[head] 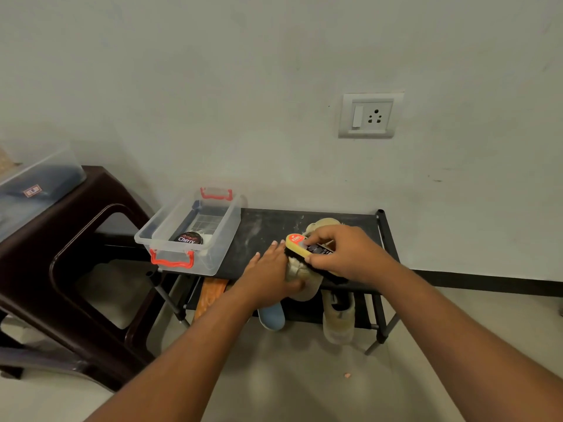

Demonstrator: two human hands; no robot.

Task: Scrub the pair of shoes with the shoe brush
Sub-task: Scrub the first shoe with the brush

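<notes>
Mostly we look down on a low black shoe rack (265,226) standing against a pale wall (243,86). On the rack's top shelf, toward its right end, lies a beige shoe (297,269). The left grip (271,269) is spread, with straight fingers flat against the shoe's left side and the thumb across its near end. The right grip (344,254) is curled round a shoe brush (297,246) with a yellow back; its black bristles are down on the shoe.

At the rack's left end sits a clear plastic box (225,236) with red handles, holding a dark polish tin (189,239) marked Cherry. On the rack's lower shelf we see an orange item (210,295), a blue shoe (271,318) and another pale shoe (338,324), all jutting over the front edge. Left of the rack stands a dark brown plastic stool (100,190). On the wall above the rack's right half is a white socket (368,115).
</notes>
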